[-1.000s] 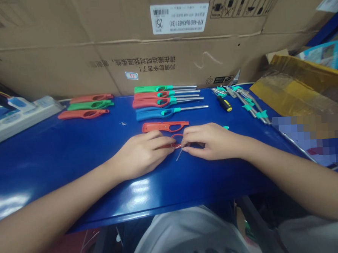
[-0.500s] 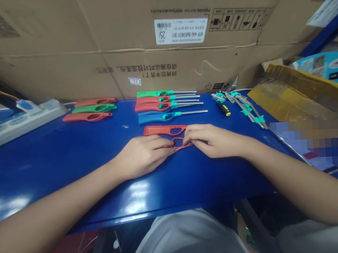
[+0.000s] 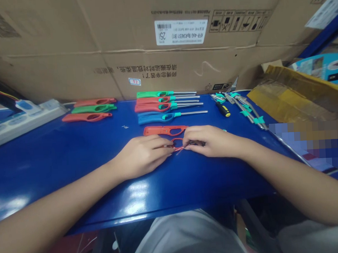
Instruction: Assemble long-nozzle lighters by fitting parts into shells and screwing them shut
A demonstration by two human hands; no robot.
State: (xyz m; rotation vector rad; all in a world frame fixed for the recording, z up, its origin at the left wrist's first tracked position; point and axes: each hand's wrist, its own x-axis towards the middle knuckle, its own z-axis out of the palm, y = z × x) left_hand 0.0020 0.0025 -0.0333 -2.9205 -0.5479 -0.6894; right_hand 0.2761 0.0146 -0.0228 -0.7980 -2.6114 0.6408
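Note:
A red-orange lighter casing half (image 3: 177, 139) lies low on the blue table between my hands, its trigger loop showing. My left hand (image 3: 143, 156) is closed on its left part, fingertips beside the loop. The fingers of my right hand (image 3: 208, 140) are pinched at the right side of the loop, covering that end. A thin wire-like strand (image 3: 179, 152) sticks out by the right fingertips, and something dark shows under those fingers. Just beyond lies another red-orange casing half (image 3: 160, 130), inner side up. A small teal bit (image 3: 225, 130) peeks out behind my right hand.
Several lighters with metal rods (image 3: 168, 106) lie in a row behind. Casing shells (image 3: 87, 116) are at left, near a white power strip (image 3: 24, 122). Tiny pins (image 3: 125, 127), a screwdriver (image 3: 223, 109) and rods with teal parts (image 3: 249, 113) lie about. A cardboard box (image 3: 107, 31) stands behind.
My right fingers have shifted slightly and pinch closer to the loop. The thin strand now points down toward me, and a teal bit shows behind my right hand. My left hand stays put.

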